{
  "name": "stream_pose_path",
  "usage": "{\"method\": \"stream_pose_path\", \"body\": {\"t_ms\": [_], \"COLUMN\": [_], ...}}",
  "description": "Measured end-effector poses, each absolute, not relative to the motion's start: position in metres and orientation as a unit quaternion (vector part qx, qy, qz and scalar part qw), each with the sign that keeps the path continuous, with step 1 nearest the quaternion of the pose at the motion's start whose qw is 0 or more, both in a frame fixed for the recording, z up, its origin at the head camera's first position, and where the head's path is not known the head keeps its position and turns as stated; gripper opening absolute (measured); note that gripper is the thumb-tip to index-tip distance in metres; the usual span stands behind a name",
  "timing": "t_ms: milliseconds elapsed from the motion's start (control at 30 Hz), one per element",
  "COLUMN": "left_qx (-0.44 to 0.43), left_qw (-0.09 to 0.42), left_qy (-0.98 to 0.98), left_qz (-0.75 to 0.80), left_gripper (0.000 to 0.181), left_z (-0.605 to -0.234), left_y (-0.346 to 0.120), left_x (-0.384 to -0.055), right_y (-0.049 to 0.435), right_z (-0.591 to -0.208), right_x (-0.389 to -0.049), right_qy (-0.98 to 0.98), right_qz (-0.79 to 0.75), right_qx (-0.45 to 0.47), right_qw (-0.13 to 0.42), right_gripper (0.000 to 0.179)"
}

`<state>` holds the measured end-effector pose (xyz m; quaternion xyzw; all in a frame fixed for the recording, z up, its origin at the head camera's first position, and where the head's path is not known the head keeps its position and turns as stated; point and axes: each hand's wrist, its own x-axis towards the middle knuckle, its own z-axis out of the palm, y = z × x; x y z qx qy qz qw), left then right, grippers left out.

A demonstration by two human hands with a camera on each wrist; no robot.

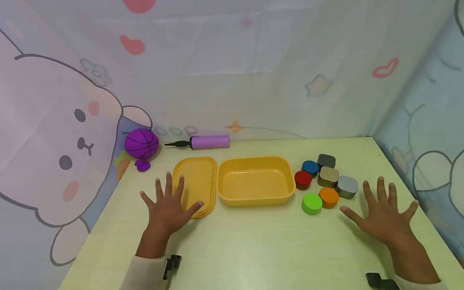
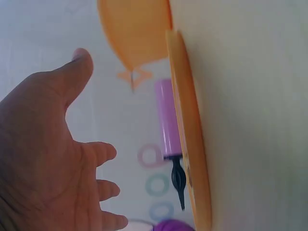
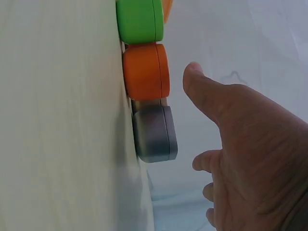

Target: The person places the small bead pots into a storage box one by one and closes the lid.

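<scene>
My left hand [image 1: 167,211], fingers spread, hovers by the flat yellow lid [image 1: 199,185] and overlaps its near left edge in the head view. Right of the lid sits a yellow rectangular tub [image 1: 256,200]. My right hand [image 1: 387,219] is spread too, holding nothing, to the right of several small lidded tins. Nearest it are a silver tin [image 1: 346,187] and an orange tin [image 1: 329,197]. A green tin [image 1: 312,204], red tin [image 1: 303,180], blue tin [image 1: 310,168], gold tin [image 1: 328,177] and dark grey tin [image 1: 326,161] make up the group.
At the table's back edge lies a purple hand pump [image 1: 210,141] with a black nozzle. A purple ball [image 1: 141,143] and a small purple rubber duck [image 1: 142,165] sit at the back left corner. A printed curtain [image 1: 224,72] hangs behind the pale table [image 1: 253,245].
</scene>
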<state>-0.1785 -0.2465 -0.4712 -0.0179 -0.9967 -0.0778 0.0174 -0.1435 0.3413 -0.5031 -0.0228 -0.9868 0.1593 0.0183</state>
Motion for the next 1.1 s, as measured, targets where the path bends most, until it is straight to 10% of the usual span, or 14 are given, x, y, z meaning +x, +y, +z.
{"method": "stream_pose_path", "body": {"t_ms": [1100], "left_qx": [-0.165], "left_qw": [-0.027], "left_qy": [-0.967], "left_qz": [-0.190], "left_gripper": [0.098], "left_z": [-0.479], "left_y": [-0.177], "left_x": [-0.210], "right_y": [0.363], "right_z": [-0.522], "right_x": [-0.187], "right_qy": [-0.923], "right_qz": [0.367], "right_qx": [0.104], "right_qw": [0.051], "right_gripper": [0.068]}}
